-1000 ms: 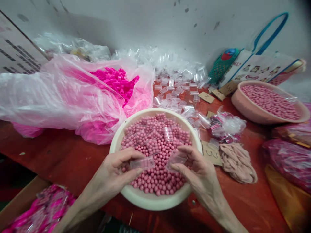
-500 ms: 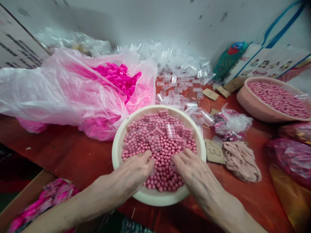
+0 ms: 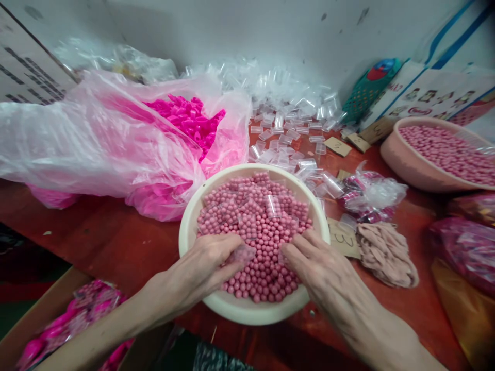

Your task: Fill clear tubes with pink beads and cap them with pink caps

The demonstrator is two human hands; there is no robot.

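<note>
A cream bowl (image 3: 247, 312) full of small pink balls (image 3: 260, 226) stands on the red table in front of me. My left hand (image 3: 203, 265) rests in the near left of the bowl, fingers closed on a small clear plastic tube (image 3: 242, 253) pushed into the balls. My right hand (image 3: 315, 263) lies palm down on the balls at the near right, fingertips curled around a second clear tube that is mostly hidden. Several more clear tubes (image 3: 273, 205) lie on top of the balls.
A big pink plastic bag (image 3: 116, 144) of bright pink caps (image 3: 189, 118) lies left. Loose clear tubes (image 3: 286, 134) heap behind the bowl. A second bowl of balls (image 3: 390, 159) stands right, with numbered card tags (image 3: 344, 239), a beige cloth (image 3: 386, 255) and a carton (image 3: 50, 309) at lower left.
A second ago both hands held clear tubes raised above the balls. They then pushed down into the balls, and the left tube now shows between the fingers again.
</note>
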